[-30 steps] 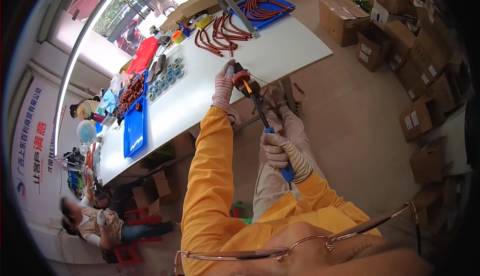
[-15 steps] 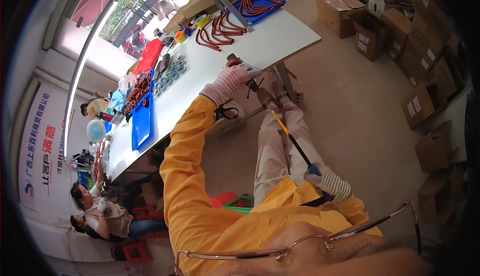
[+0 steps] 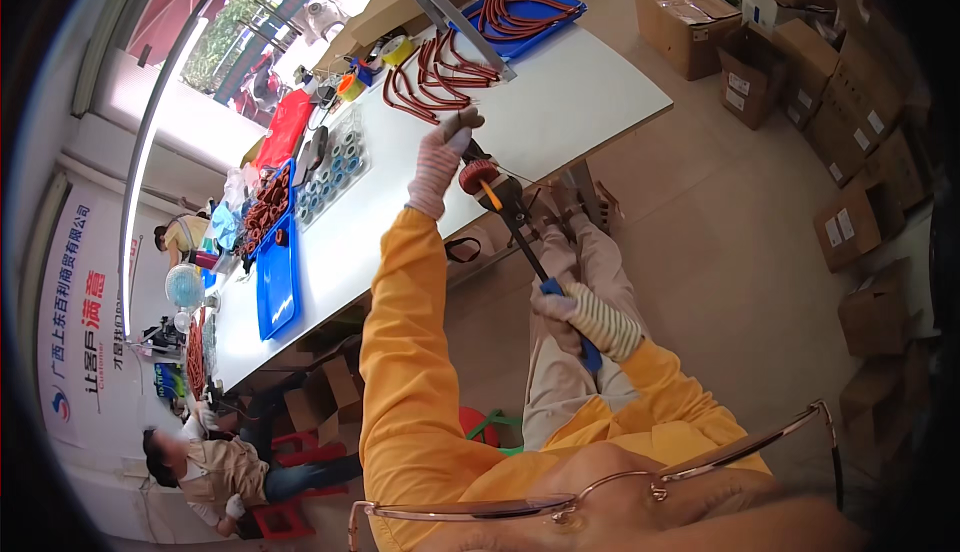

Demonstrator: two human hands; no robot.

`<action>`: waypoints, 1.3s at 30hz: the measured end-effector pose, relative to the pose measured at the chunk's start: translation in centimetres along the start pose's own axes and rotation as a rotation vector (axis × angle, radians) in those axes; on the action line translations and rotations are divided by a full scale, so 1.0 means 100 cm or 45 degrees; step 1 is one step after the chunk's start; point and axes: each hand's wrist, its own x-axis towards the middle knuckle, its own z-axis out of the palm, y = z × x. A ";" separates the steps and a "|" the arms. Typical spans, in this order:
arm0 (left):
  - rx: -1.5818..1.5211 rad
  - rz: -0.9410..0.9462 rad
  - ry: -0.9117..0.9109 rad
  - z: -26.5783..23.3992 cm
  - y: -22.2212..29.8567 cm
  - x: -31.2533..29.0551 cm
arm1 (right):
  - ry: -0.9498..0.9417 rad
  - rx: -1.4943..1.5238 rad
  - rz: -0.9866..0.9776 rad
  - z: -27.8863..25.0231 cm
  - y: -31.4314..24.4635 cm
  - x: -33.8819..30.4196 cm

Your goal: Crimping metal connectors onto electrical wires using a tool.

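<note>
My right hand (image 3: 598, 322), in a striped knit glove, grips the blue handle of a long tool (image 3: 527, 250) with a black shaft and an orange-yellow tip. The tip reaches a ring-shaped coil (image 3: 478, 177) wound with reddish wire, at the table's near edge. A dark holder (image 3: 508, 195) sits beside and beneath the coil. Just above the coil is my left hand (image 3: 440, 157), gloved in pink and white stripes. Its fingers are pinched together; what they hold, if anything, is too small to make out.
On the white table (image 3: 590, 102) lie reddish-brown wire bundles (image 3: 430, 77), a blue tray (image 3: 540, 37) of more wires, a blue tray of rings (image 3: 268, 214) and a clear pack of round parts (image 3: 335, 174). Cardboard boxes (image 3: 690, 27) line the right. Another person (image 3: 215, 462) sits at left.
My left hand has come off the coil and risen beyond it, toward the wire bundles. My right hand has moved up and left, bringing the tool's tip to the coil.
</note>
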 end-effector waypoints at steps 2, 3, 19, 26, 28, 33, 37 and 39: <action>-0.269 -0.152 0.042 -0.010 -0.029 -0.007 | -0.265 0.525 -0.105 0.012 -0.006 0.010; -0.328 -0.107 0.107 -0.007 -0.036 -0.009 | -0.363 0.654 -0.126 0.017 -0.001 0.018; 1.920 0.557 -0.279 0.011 0.027 -0.098 | 0.241 0.066 0.278 -0.002 0.063 -0.208; 1.987 0.352 -0.945 0.065 0.092 -0.015 | 0.293 -0.335 0.186 -0.031 0.072 -0.134; 1.276 -0.653 -0.581 0.065 0.093 0.034 | 0.173 -0.202 0.143 -0.027 0.062 -0.106; 0.430 0.089 -0.462 0.019 0.050 0.025 | 0.073 -0.066 0.061 -0.022 0.034 -0.041; 0.283 -0.025 -0.260 -0.001 0.026 0.030 | -0.019 -0.003 0.027 -0.015 0.026 -0.002; 0.377 -0.040 -0.170 -0.003 0.010 0.033 | -0.039 0.166 0.016 -0.006 0.018 0.011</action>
